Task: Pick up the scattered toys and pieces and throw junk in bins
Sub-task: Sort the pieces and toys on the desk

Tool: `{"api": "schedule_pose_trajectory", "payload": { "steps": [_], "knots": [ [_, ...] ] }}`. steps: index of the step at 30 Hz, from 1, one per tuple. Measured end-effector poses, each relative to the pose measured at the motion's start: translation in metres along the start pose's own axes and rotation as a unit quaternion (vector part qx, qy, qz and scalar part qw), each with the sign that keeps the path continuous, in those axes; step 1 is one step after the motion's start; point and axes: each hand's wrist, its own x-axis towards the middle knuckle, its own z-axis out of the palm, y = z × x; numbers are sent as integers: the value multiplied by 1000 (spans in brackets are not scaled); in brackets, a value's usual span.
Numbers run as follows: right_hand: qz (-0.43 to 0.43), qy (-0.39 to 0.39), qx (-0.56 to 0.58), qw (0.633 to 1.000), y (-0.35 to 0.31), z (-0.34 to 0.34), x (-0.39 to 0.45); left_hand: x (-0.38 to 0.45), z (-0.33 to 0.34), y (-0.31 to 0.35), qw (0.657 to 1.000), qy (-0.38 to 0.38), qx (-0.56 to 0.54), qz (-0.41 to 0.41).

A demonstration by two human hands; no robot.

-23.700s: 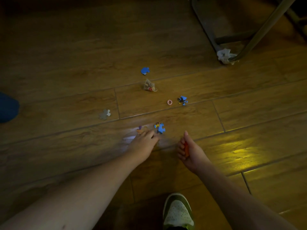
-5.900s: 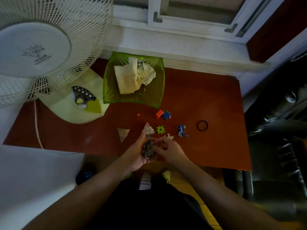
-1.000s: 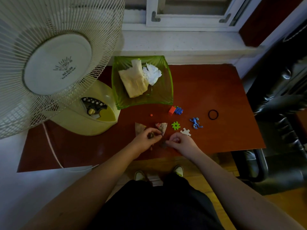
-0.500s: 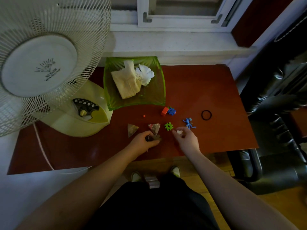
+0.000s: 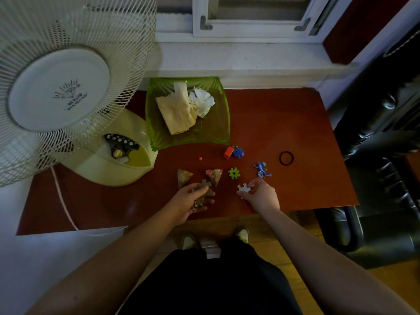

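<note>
On the red table [image 5: 284,123], the right hand [image 5: 259,194] has just lifted and now pinches 1 white puzzle piece [image 5: 243,188]; the left hand [image 5: 193,201] clasps several gathered puzzle pieces [image 5: 203,192]; sorting continues.

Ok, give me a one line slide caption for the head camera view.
Right hand pinches a white puzzle piece while left hand holds more pieces over the red table.

We take the green bowl [image 5: 217,123] as our mark; left of it the fan [image 5: 68,87] and its base [image 5: 109,164] block any pass; right of it we find bare red table [image 5: 272,114] up to the black ring [image 5: 286,158]; just below it, small toys [image 5: 234,152] and wrappers [image 5: 184,176] crowd the way.
</note>
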Motion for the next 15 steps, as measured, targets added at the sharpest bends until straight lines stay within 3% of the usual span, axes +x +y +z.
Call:
{"api": "schedule_pose_trajectory", "payload": {
  "steps": [4,15],
  "knots": [
    [-19,-7,54,998,3,1,0,1,-1,-3,1000,-3,1,-2],
    [-5,-37,-48,998,-8,3,-10,-1,2,3,999,-26,-32,-20]
  ]
}}
